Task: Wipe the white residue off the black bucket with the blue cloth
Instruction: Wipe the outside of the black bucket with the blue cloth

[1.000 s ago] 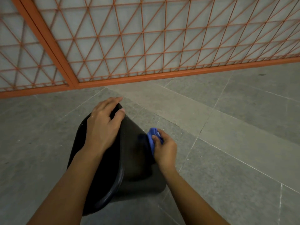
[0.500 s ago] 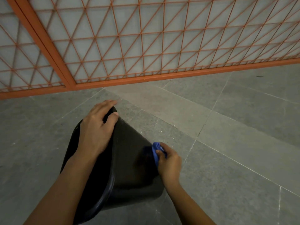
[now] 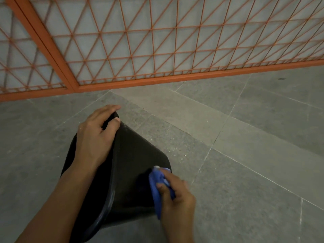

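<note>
A grey tiled floor (image 3: 245, 172) fills the lower part of the view, its large slabs split by thin pale joints that run diagonally. A lighter band of stone (image 3: 192, 120) crosses it at a slant. Pale specks lie scattered on the tiles near this band. At the far edge stands an orange metal grille (image 3: 157, 41) of crossed bars forming triangles, set in a thick orange frame (image 3: 43, 41), with a pale wall (image 3: 114, 20) behind. The light is dim and even.
</note>
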A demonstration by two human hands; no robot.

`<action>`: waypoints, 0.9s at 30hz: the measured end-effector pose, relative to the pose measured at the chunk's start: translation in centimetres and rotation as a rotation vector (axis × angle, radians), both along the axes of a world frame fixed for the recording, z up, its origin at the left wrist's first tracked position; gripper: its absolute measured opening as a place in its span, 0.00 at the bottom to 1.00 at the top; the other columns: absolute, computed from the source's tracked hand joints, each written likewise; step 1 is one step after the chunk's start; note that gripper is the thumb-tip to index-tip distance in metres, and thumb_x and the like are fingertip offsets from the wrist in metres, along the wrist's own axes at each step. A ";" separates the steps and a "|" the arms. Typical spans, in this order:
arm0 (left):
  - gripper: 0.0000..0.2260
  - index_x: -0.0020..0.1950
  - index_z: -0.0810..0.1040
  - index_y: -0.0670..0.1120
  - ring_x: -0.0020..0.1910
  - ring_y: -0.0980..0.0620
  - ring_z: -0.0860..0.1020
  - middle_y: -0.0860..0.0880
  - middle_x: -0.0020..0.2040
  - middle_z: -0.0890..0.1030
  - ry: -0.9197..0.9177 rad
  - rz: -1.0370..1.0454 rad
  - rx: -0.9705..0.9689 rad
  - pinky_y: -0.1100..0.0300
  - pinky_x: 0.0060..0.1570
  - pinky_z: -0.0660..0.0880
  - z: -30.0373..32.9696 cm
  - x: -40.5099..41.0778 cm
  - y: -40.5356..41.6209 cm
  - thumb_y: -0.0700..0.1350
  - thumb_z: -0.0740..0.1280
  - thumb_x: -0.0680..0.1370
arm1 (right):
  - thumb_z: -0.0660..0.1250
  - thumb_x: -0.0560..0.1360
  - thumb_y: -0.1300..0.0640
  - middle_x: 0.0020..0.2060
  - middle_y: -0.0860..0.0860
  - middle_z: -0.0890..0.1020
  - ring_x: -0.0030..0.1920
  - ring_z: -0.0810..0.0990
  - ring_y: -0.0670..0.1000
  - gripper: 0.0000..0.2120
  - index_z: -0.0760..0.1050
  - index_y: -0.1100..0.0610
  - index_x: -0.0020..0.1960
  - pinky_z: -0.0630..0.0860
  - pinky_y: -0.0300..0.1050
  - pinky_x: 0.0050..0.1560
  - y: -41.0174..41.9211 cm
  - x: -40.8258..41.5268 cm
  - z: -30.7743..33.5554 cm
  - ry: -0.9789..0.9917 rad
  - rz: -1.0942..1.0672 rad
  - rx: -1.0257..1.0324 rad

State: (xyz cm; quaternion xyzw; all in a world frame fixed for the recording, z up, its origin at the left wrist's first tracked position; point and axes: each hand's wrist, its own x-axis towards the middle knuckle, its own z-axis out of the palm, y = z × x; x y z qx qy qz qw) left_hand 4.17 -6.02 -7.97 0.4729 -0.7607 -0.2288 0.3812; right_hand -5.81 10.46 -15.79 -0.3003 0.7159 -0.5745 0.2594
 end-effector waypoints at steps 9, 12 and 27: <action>0.25 0.62 0.77 0.52 0.66 0.57 0.71 0.53 0.64 0.76 0.045 0.004 0.011 0.61 0.69 0.63 -0.3 0.6 0.2 0.57 0.55 0.70 | 0.66 0.74 0.61 0.51 0.52 0.81 0.52 0.78 0.50 0.15 0.76 0.48 0.59 0.67 0.32 0.51 -1.6 -3.5 -5.1 0.052 -0.114 0.235; 0.24 0.62 0.77 0.53 0.66 0.56 0.71 0.53 0.64 0.77 0.052 0.009 0.015 0.56 0.70 0.63 -0.2 0.7 0.2 0.57 0.56 0.70 | 0.69 0.70 0.67 0.45 0.42 0.78 0.47 0.78 0.44 0.21 0.77 0.41 0.51 0.69 0.26 0.47 0.8 -0.6 -2.4 0.079 -0.051 0.072; 0.26 0.62 0.78 0.52 0.65 0.59 0.71 0.54 0.63 0.77 0.023 -0.014 0.014 0.67 0.66 0.61 -0.1 0.2 -0.1 0.58 0.56 0.68 | 0.65 0.75 0.62 0.53 0.51 0.81 0.50 0.77 0.47 0.14 0.76 0.55 0.60 0.71 0.40 0.61 -0.5 -3.9 -4.9 -0.097 -0.085 0.315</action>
